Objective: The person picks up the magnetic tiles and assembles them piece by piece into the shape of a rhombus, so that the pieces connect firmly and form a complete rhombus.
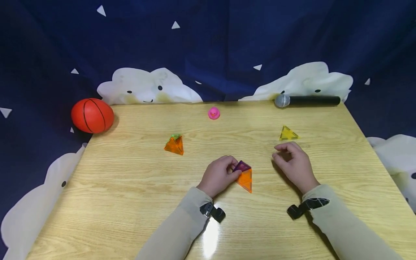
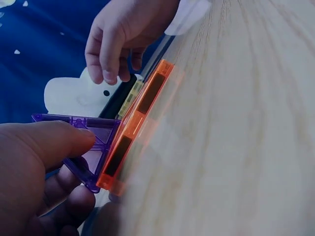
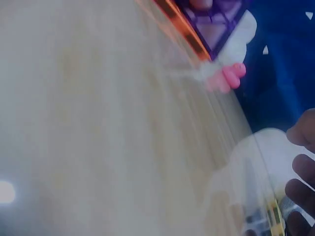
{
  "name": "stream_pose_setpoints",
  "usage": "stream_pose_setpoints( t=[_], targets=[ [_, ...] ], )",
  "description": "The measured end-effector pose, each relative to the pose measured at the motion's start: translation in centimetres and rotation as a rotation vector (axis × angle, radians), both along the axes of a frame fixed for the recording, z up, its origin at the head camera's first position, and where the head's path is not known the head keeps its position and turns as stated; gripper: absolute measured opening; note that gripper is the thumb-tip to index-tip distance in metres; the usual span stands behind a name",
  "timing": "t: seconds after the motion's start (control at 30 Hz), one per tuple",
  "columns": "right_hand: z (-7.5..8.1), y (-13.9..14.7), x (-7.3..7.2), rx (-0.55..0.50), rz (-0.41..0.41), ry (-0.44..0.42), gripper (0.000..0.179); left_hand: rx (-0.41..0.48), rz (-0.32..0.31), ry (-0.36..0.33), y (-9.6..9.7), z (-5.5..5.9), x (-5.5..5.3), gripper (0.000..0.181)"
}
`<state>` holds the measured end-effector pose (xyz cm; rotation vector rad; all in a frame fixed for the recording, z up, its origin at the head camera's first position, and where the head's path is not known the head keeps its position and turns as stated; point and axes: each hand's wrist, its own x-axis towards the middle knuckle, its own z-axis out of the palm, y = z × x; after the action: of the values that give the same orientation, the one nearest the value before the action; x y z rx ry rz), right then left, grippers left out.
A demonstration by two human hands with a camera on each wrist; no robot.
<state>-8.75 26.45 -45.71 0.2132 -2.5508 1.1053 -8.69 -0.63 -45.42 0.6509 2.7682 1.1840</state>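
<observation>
My left hand (image 1: 218, 175) pinches a purple translucent triangular magnetic tile (image 1: 242, 166) between thumb and fingers. An orange triangular tile (image 1: 246, 180) lies flat on the table, and the purple one stands tilted up along its edge. In the left wrist view the purple tile (image 2: 81, 174) touches the orange tile (image 2: 133, 128) edge to edge. Fingers loosely bent, my right hand (image 1: 296, 166) hovers over the table to the right, holding nothing. Just beyond its fingertips a yellow triangular tile (image 1: 288, 133) lies flat.
An orange and green folded tile shape (image 1: 174, 145) sits left of centre. Along the back of the wooden table (image 1: 130, 202) are a red ball (image 1: 92, 115), a pink toy duck (image 1: 213, 113) and a black microphone (image 1: 313, 100). A dark blue cloth hangs behind.
</observation>
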Motion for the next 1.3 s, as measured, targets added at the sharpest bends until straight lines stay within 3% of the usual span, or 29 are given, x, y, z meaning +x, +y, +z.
stream_pose_setpoints(
  t=[0.33,0.63,0.87,1.07,1.3],
  targets=[
    [0.3,2.5,-2.7,0.117,-0.081,-0.018,0.032,0.001,0.003,-0.017,-0.1,0.2,0.1,0.015],
    [0.4,3.8,-5.2,0.237,-0.257,-0.195,0.063,0.004,0.002,-0.017,-0.3,0.2,0.0,0.016],
    [0.3,4.6,-6.6,0.335,-0.314,-0.326,0.089,0.004,-0.005,-0.024,-0.2,0.2,0.0,0.016],
    [0.4,4.2,-7.0,0.323,-0.346,-0.375,0.102,0.005,-0.007,-0.019,-0.3,0.2,0.0,0.016],
    [0.3,4.1,-6.8,0.271,-0.343,-0.424,0.093,-0.001,-0.006,-0.015,-0.2,0.0,-0.1,0.017]
  ],
)
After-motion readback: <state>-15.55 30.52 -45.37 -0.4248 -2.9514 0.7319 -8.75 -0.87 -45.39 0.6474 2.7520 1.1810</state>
